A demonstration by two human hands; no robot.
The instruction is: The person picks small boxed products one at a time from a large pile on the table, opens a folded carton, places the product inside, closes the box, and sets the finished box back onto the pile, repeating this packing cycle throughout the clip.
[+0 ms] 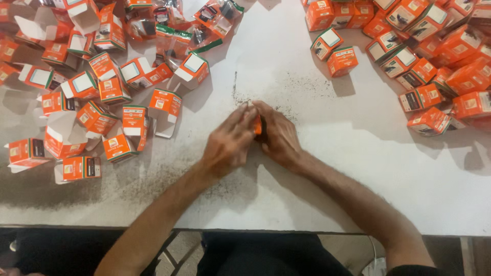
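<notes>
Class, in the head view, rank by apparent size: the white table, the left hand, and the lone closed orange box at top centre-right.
1. White table
2. Left hand
3. Closed orange cardboard box, farther from the camera, so unsure.

White worktable (327,168) smudged with dark dust; tiled floor (184,250) shows below its edge

Small packing workshop, probably hand assembly, a white bench (307,168) smudged with dark dust, open orange cartons (92,102) heaped at one side, closed orange cartons (434,66) piled at the other, clear plastic packets (204,20) at the far edge
</notes>
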